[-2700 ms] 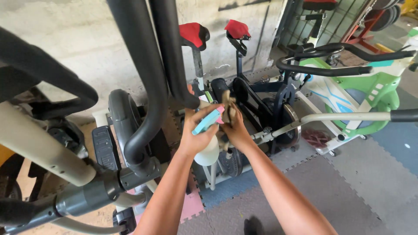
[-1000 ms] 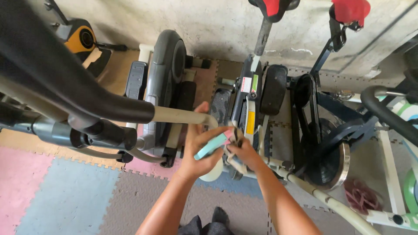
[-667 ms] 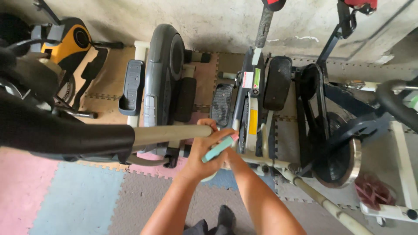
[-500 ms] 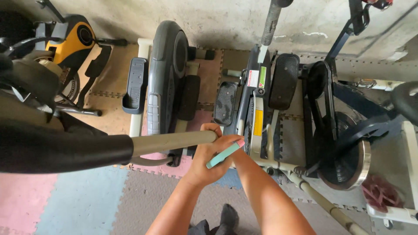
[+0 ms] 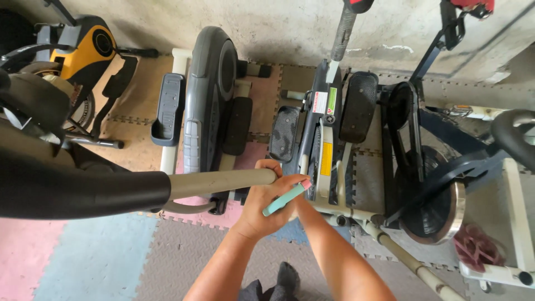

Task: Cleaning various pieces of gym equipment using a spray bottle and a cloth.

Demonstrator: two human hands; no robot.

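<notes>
Foam puzzle mats [image 5: 83, 262] in pink, pale blue and grey cover the floor of what looks like a storage corner, with a rough concrete wall [image 5: 278, 28] along the far edge and exercise machines parked side by side against it. From the head camera, looking straight down, a grey elliptical trainer [image 5: 209, 95] stands toward the far left of the mats, a second machine with black pedals [image 5: 345, 111] beside it, and a bike with a dark flywheel [image 5: 434, 206] off to the right. A beige handlebar tube [image 5: 223, 183] runs in from the left, its long axis nearly level, emerging from a thick black foam grip [image 5: 78, 192] and ending just where the hands meet. The left hand [image 5: 267, 203] sits right at that open end, fingers [image 5: 273, 170] curled over the tip of the tube, and the same hand holds a slim teal tool with a pink tip [image 5: 285, 199], slanted up and to the right, away from the tube. The right hand [image 5: 298, 187] comes in from the lower right and is mostly hidden behind the left; whether its fingers are together or apart I cannot tell, though it touches the tool near its pink end. So the tube's end lies just left of both hands, the left one nearer.
</notes>
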